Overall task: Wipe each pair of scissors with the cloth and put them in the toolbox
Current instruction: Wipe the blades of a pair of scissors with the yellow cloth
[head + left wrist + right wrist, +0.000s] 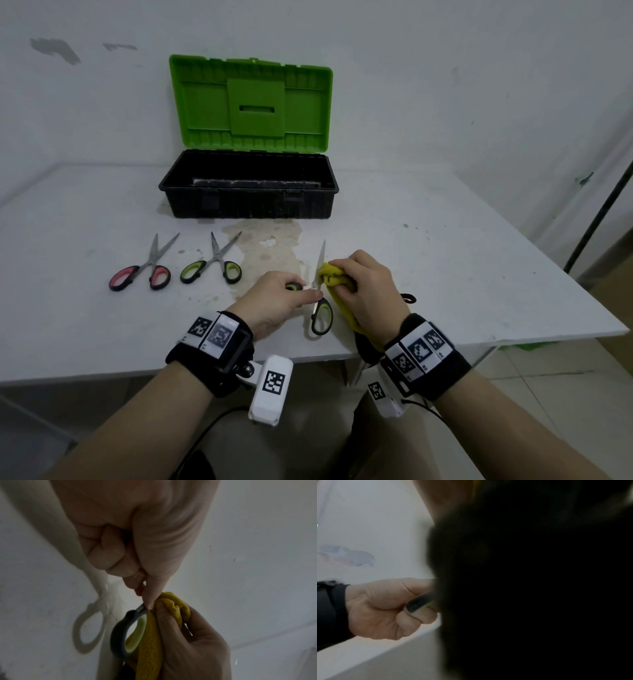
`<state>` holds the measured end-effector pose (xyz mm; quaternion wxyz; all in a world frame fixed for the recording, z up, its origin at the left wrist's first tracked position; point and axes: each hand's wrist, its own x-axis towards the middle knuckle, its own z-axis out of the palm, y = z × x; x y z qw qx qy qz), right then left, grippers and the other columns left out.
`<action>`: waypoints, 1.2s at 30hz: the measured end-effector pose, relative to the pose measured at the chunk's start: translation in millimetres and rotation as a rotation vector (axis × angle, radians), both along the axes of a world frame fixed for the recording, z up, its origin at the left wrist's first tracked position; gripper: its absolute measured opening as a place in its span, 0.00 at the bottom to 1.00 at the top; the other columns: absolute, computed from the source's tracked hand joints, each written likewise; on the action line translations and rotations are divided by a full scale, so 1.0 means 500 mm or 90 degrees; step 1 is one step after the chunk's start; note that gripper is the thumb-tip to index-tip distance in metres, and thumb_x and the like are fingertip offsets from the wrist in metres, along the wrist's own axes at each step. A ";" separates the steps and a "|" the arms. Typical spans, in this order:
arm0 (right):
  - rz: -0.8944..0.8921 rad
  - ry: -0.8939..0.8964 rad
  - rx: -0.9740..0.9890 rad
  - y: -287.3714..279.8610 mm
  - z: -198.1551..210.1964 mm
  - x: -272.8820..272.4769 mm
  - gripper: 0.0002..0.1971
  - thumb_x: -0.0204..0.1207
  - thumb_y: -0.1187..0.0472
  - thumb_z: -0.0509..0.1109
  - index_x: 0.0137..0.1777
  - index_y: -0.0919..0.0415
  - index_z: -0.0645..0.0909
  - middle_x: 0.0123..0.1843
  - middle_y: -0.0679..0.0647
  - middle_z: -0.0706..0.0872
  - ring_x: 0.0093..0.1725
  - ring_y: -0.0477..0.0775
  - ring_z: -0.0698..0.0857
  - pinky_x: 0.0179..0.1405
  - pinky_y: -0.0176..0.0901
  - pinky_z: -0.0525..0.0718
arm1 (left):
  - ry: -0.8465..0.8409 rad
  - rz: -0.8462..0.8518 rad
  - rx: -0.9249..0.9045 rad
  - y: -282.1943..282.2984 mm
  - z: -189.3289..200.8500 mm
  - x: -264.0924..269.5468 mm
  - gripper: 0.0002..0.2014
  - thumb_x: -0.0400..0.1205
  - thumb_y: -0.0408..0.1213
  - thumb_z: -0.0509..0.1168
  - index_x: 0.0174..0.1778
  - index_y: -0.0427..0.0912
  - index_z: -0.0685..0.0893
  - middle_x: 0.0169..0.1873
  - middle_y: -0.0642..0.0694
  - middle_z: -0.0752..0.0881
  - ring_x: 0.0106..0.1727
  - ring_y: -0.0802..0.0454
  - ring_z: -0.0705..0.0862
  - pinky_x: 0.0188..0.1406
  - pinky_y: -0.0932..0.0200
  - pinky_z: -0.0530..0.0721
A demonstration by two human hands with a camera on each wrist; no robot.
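Scissors w/ green-black handles sit near the front edge of the white bench, blade tip pointing away toward the toolbox. Left hand pinches them around the pivot/handle area, thumb and fingers curled; one handle loop pokes out beside the knuckles, the other loop lies free toward the bench edge. In the left wrist view the thumb tip presses the metal just above the dark loop. Right hand grips a bunched yellow cloth, fingers curled over it, cloth touching the right side of the blade; a tail of cloth hangs down under the palm. Right wrist view is mostly dark, shows only the left hand closed on a dark handle. Two more pairs lie flat on the bench to the left, blades partly spread: pink-handled scissors far left, second green-handled scissors beside them, apart from each other. Toolbox stands behind them at the back of the bench, black tub, green lid up. Brownish stain on the bench in front of it.
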<state>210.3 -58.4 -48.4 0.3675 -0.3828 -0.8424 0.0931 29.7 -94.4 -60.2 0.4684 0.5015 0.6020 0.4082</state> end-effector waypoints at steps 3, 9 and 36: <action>0.010 -0.046 -0.006 -0.002 0.001 -0.005 0.12 0.72 0.66 0.74 0.56 0.60 0.86 0.45 0.53 0.79 0.40 0.51 0.80 0.42 0.44 0.82 | 0.050 0.001 0.022 0.005 -0.010 -0.008 0.10 0.74 0.46 0.80 0.34 0.47 0.87 0.23 0.56 0.79 0.29 0.56 0.76 0.34 0.57 0.73; -0.084 -0.015 -0.017 0.028 0.019 0.005 0.09 0.75 0.63 0.72 0.54 0.60 0.86 0.44 0.52 0.79 0.41 0.51 0.79 0.43 0.39 0.78 | 0.064 -0.003 0.029 0.001 -0.005 -0.013 0.09 0.76 0.45 0.79 0.36 0.45 0.88 0.22 0.58 0.81 0.26 0.63 0.77 0.32 0.63 0.72; -0.086 -0.024 0.004 -0.044 0.079 0.036 0.07 0.73 0.59 0.74 0.50 0.56 0.86 0.44 0.49 0.88 0.42 0.47 0.82 0.46 0.36 0.79 | 0.027 -0.022 -0.017 -0.012 0.034 0.020 0.12 0.77 0.44 0.78 0.40 0.41 0.85 0.24 0.51 0.73 0.25 0.56 0.68 0.22 0.61 0.65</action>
